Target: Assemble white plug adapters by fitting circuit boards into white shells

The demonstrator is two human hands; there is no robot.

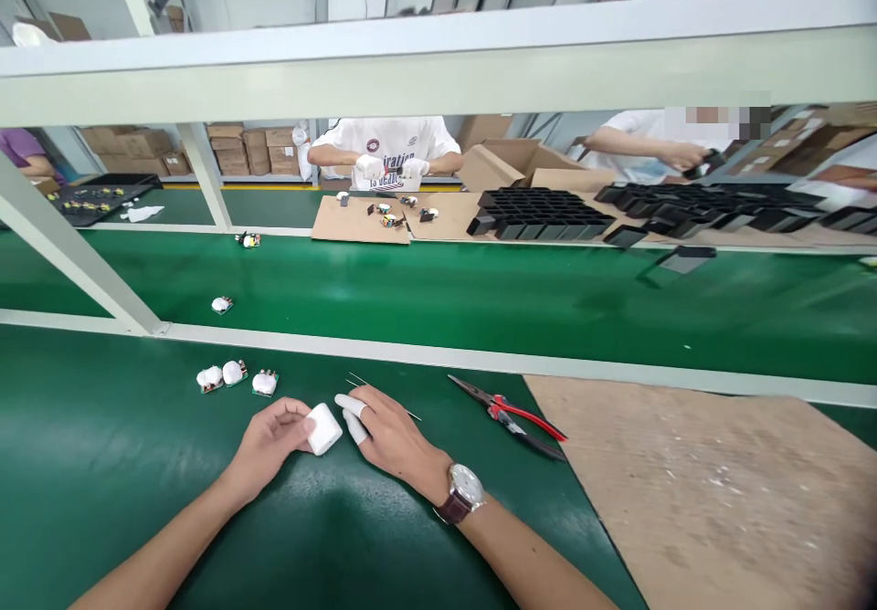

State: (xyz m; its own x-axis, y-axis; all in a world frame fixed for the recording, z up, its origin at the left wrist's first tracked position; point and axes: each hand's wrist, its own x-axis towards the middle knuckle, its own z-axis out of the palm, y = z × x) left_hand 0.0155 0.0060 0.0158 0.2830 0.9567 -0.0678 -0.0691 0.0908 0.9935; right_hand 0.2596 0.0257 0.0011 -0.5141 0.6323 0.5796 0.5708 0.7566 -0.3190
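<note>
A small white plastic casing (pixel 322 428) rests low over the green bench mat (pixel 102 464), held between both hands. My left hand (pixel 270 441) curls its fingers round the casing's left side. My right hand (pixel 387 435), with white finger cots on two fingertips and a wristwatch on the wrist, presses against its right side. Three small white-topped circuit parts (pixel 233 376) lie just beyond my left hand. Thin metal wires (pixel 384 398) lie behind my right hand.
Red-handled cutters (pixel 515 415) lie right of my hands, beside a brown cardboard sheet (pixel 713 491). More small parts (pixel 222 304) sit on the green conveyor (pixel 480 290). Across it, two people work at cardboard sheets and black trays (pixel 541 213).
</note>
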